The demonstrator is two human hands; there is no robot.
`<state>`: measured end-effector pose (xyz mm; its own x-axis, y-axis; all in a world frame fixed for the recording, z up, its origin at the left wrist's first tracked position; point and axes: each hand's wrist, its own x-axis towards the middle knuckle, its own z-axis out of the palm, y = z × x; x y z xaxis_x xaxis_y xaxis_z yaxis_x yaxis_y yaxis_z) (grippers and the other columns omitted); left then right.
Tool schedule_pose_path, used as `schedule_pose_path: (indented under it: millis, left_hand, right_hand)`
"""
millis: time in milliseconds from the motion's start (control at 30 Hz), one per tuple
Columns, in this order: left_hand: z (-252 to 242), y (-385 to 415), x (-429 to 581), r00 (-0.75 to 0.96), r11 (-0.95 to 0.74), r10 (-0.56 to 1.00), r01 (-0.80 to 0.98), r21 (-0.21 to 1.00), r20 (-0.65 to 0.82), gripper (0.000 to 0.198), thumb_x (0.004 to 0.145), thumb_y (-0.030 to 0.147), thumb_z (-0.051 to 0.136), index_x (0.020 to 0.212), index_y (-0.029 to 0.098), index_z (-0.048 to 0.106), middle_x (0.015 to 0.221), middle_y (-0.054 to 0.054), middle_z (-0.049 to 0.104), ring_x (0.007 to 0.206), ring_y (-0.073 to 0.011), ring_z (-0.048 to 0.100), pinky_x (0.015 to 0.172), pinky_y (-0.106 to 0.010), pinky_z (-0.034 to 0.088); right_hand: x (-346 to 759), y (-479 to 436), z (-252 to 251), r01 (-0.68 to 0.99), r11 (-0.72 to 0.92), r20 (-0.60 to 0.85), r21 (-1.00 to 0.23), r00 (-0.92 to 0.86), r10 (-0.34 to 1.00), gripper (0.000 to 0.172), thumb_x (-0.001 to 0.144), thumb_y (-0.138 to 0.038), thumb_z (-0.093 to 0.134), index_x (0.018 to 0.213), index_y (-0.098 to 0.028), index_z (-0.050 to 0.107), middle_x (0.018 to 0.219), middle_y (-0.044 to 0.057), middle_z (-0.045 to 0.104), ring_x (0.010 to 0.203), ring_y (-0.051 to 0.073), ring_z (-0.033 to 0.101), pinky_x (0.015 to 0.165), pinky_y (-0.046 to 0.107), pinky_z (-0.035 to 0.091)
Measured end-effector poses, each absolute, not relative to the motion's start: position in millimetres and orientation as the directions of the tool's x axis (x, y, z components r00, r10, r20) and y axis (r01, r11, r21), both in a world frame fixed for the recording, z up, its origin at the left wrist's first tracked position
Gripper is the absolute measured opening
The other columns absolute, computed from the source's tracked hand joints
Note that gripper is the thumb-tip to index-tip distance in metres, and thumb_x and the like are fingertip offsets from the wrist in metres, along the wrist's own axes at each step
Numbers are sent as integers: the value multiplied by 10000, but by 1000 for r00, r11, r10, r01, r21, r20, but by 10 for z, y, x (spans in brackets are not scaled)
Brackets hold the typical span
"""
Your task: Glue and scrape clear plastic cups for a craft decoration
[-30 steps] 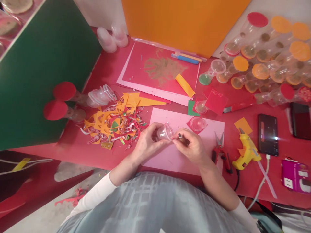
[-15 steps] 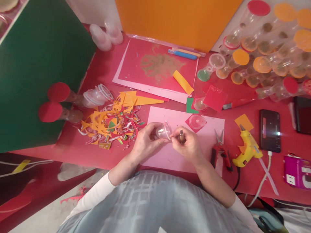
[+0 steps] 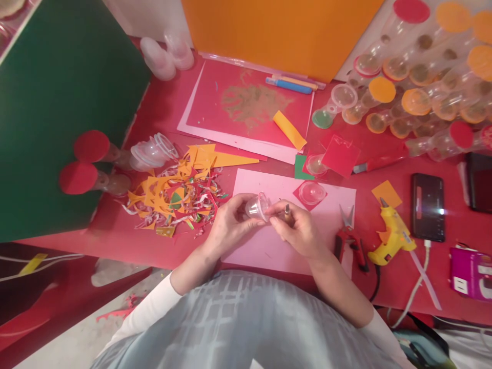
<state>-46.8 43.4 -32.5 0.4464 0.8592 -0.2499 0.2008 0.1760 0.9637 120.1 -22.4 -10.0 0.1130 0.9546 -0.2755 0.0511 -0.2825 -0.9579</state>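
Over the pink sheet (image 3: 295,251), my left hand (image 3: 230,220) is closed round a small clear plastic cup (image 3: 257,206), which lies tilted with its rim toward the right. My right hand (image 3: 298,228) grips a short wooden-handled tool (image 3: 288,215) with a metal tip pointing up and away; its exact kind I cannot make out. The thumb and forefinger of that hand touch the cup's rim. Just beyond, another clear cup (image 3: 312,193) stands on a red paper square, and one more cup (image 3: 316,165) is beside a green paper piece (image 3: 304,167).
Paper scraps (image 3: 172,200) are heaped on the left, near stacked clear cups (image 3: 151,152). Red-handled snips (image 3: 350,241), a yellow glue gun (image 3: 392,236) and a phone (image 3: 427,207) lie on the right. Joined cups (image 3: 418,97) crowd the back right. An orange board (image 3: 265,36) stands behind.
My right fingers have shifted slightly up along the cup's rim, and the cup has turned a little in my left hand. The tool remains in my right hand.
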Motion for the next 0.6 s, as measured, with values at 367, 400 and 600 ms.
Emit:
schedule_pose_path:
  millis: [367,400,600]
  left_hand:
    - [-326,423,-475,492,187,835,169,968,-247,575,632,553,864,1014,162,687,858,-43,734,752,-185,658,648,-259,508]
    - [-335,420,-479,495,197,829,175,965,-259,580,632,549,866,1024,158,689,853,-42,730,745,-182,651,647,-259,502]
    - [-392,403,-501,516,269,799,154,951,-310,613,633,536,872,1068,147,686,877,-49,722,772,-188,649,691,-273,499]
  right_hand:
    - [1162,-236,-117,268,-196,-165,-943,135,977,50,776,-223,509,730,-240,508,506,-87,407,405,87,365,416,214,303]
    - [1156,-232,-108,236,-237,-210,-942,135,968,38,770,-241,507,731,-242,507,481,-94,399,388,87,368,406,212,303]
    - [1165,-214,-86,67,-396,-391,-916,82,917,89,747,-324,525,734,-235,526,399,-119,403,318,78,380,361,193,302]
